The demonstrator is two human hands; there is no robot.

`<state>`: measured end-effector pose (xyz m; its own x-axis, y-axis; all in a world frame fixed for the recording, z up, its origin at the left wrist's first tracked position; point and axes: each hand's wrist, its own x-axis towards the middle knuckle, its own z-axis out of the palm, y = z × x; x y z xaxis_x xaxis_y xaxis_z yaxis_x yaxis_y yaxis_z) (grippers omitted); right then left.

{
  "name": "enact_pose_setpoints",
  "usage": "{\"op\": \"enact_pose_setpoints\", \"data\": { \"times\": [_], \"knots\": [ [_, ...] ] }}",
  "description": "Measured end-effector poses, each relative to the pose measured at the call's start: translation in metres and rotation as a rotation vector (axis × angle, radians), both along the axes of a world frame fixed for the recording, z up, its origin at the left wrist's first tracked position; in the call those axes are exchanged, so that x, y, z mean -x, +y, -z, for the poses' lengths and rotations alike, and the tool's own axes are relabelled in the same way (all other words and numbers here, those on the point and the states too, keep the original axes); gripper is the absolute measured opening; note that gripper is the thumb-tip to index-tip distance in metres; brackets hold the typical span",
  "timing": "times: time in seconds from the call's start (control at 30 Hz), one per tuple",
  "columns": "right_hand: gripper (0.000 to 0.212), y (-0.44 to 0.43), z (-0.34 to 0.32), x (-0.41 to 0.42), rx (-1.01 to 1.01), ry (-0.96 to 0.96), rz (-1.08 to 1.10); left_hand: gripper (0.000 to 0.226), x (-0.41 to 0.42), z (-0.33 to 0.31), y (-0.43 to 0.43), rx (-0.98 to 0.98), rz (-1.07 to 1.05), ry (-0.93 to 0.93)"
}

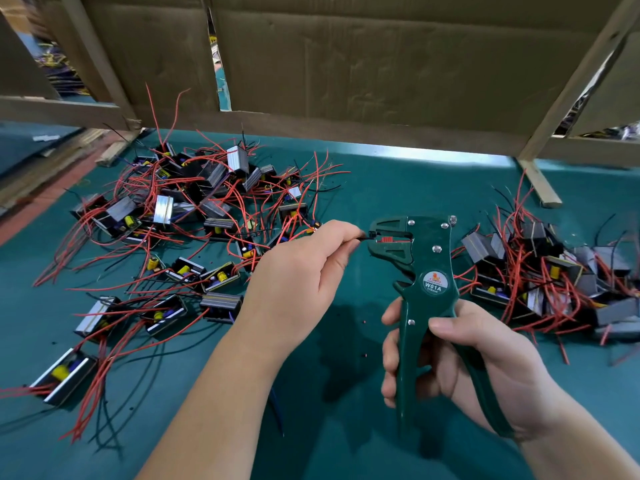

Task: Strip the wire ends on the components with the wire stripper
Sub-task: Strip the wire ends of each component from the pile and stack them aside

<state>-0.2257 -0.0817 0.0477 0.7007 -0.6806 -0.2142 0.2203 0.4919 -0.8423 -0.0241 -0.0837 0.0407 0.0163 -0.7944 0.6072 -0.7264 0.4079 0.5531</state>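
My right hand (460, 362) grips the two handles of a dark green wire stripper (424, 268), held upright over the table with its jaws pointing left. My left hand (304, 268) pinches a thin black wire (366, 238) whose tip sits in the stripper's jaws beside a red insert. The component on that wire is hidden under my left hand. A big heap of small black components with red and black wires (194, 209) lies to the left. A second heap of the same components (540, 271) lies to the right.
The table has a teal cover (398, 188). Cardboard sheets (346, 64) and a wooden frame post (540, 181) stand along its far edge. Tiny bits of stripped insulation (365, 321) lie between my hands. Loose components (62, 375) sit near the front left.
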Motion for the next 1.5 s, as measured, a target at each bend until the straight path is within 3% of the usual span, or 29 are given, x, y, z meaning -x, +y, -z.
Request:
{"op": "enact_pose_setpoints", "data": {
  "times": [0.33, 0.53, 0.63, 0.77, 0.93, 1.07, 1.23, 1.33, 1.43, 1.5],
  "knots": [
    [0.051, 0.000, 0.004, 0.000, 0.020, 0.033, 0.019, 0.021, 0.003, -0.003, 0.001, 0.023, -0.001, -0.020],
    [0.036, 0.003, 0.006, -0.001, 0.016, 0.112, 0.069, 0.021, 0.002, -0.003, 0.002, -0.008, 0.023, -0.054],
    [0.045, 0.007, 0.008, -0.010, -0.010, 0.185, 0.189, 0.019, 0.002, -0.003, 0.001, -0.109, 0.002, 0.004],
    [0.039, 0.006, 0.012, -0.019, -0.070, 0.251, 0.352, 0.024, 0.000, 0.000, 0.000, -0.249, 0.037, 0.027],
    [0.024, 0.006, 0.006, -0.017, -0.114, 0.148, 0.260, 0.017, 0.000, 0.001, -0.001, -0.291, 0.057, -0.014],
    [0.024, -0.002, 0.000, -0.008, -0.120, 0.121, 0.378, 0.024, -0.008, 0.005, -0.002, -0.295, 0.003, -0.053],
    [0.023, -0.012, -0.006, 0.010, -0.127, 0.109, 0.444, 0.032, -0.014, 0.004, -0.004, -0.248, -0.002, 0.192],
    [0.031, -0.008, -0.001, 0.009, -0.172, 0.073, 0.299, 0.036, -0.011, 0.004, -0.005, -0.306, 0.038, 0.303],
    [0.053, -0.005, 0.002, 0.007, -0.198, 0.060, 0.146, 0.028, -0.013, 0.002, -0.006, -0.384, 0.143, 0.523],
    [0.056, -0.003, 0.003, 0.005, -0.213, 0.061, 0.096, 0.023, -0.015, 0.000, -0.007, -0.446, 0.235, 0.658]
  ]
}}
